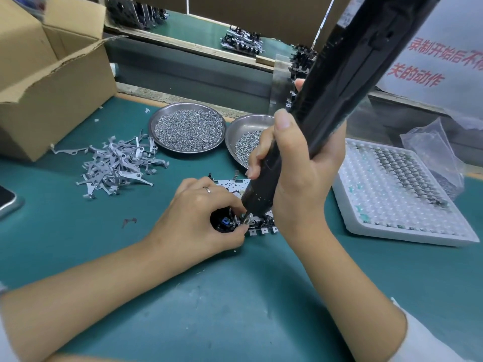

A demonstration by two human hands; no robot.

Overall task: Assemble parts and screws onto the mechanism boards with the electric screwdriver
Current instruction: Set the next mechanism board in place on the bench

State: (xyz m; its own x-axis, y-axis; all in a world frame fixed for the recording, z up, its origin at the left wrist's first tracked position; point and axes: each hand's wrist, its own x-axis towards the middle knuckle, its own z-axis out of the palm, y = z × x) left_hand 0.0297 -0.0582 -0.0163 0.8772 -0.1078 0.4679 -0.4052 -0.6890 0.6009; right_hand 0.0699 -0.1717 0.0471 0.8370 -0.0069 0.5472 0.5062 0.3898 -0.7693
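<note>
Work surface: green mat [235, 296], matte and lightly scuffed.
Mechanism board: pale perforated metal plate [230, 184] at the mat's centre, largely hidden by both hands; small bent tabs line its near edge.
Left hand [198, 212]: fingers curled on the board's black-and-blue corner part, pinching at the bit tip; a plain ring on one finger.
Right hand [295, 173]: wrapped round the electric screwdriver [339, 82] — a long black glossy barrel tilted toward 1 o'clock, bit down on the board.
Screw dishes: round steel dish [187, 128] at 12 o'clock of the board, heaped with small bright screws; second dish [244, 131] beside it, partly behind the right hand.
Lever pile [117, 163]: flat grey stamped pieces at 10 o'clock.
Blister tray [402, 194]: white, dimpled, at 3 o'clock — some cells filled.
Cardboard box [49, 82]: open flaps, at 10 o'clock, far edge.
</note>
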